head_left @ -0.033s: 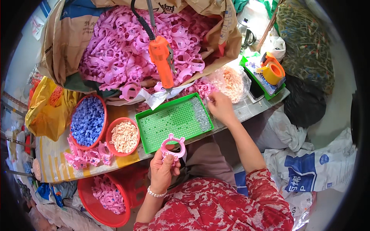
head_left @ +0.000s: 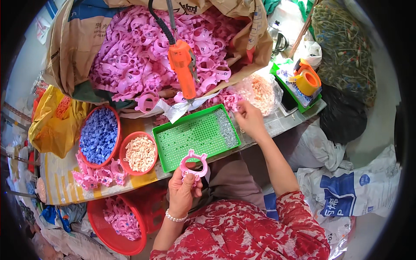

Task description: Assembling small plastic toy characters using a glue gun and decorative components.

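Observation:
In my left hand (head_left: 184,190) I hold a pink plastic ring-shaped frame (head_left: 193,166) with small prongs, upright just before the green tray's near edge. My right hand (head_left: 250,120) reaches past the tray's right end, thumb and fingers drawn together at a heap of small pink parts (head_left: 225,99); what lies between the fingertips is too small to make out. Between my hands sits the perforated green tray (head_left: 186,141), with small silvery screws (head_left: 226,130) gathered at its right end. An orange electric screwdriver (head_left: 182,69) hangs above the tray's far side.
Behind stands a big paper sack (head_left: 69,56) of pink frames. To the left are a red bowl of blue parts (head_left: 99,135), a bowl of cream pieces (head_left: 140,154) and a yellow bag (head_left: 56,125). A red basket (head_left: 93,221) stands below; a tape dispenser (head_left: 307,80) lies right.
My right hand has shifted very slightly at the small pink parts. My left hand and the pink frame are held in the same place.

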Motion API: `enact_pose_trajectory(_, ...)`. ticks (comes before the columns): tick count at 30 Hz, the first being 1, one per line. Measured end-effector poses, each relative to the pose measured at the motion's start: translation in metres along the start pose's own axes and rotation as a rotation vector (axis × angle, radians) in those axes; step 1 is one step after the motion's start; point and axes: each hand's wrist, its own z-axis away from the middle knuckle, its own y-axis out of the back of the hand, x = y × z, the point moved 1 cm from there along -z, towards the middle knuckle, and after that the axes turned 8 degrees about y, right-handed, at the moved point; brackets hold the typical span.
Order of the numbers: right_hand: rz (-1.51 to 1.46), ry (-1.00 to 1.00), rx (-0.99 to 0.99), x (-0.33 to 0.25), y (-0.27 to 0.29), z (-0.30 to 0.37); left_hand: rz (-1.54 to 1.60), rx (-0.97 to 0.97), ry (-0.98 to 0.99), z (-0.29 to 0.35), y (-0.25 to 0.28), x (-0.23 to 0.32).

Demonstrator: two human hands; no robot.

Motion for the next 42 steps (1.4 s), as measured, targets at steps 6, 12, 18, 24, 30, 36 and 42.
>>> enact_pose_trajectory(6,-1.462,-0.512,0.024,-0.035,0.025,0.022,0.169,-0.029,0.008,-0.004,0.002,0.0)
enact_pose_trajectory(12,-1.745,-0.601,-0.071,-0.079,0.012,0.049,0.249,-0.055,0.023,-0.01,-0.002,-0.003)
enact_pose_trajectory(18,-1.64,-0.315,-0.14,-0.111,0.009,0.057,0.373,-0.051,0.098,-0.008,-0.002,0.002)
enact_pose_trajectory(24,-1.406,-0.287,-0.154,-0.123,0.009,0.066,0.428,-0.188,0.115,-0.005,0.001,0.001)
enact_pose_trajectory(30,-1.44,-0.225,0.007,-0.153,0.0,0.073,0.628,-0.274,0.154,-0.005,-0.004,-0.003)
enact_pose_trajectory(36,-1.477,-0.216,-0.215,-0.155,-0.001,0.074,0.504,-0.249,0.079,-0.005,-0.002,-0.005)
enact_pose_trajectory(42,-1.083,-0.093,-0.282,-0.146,0.012,0.065,0.549,-0.193,0.158,-0.004,0.005,-0.007)
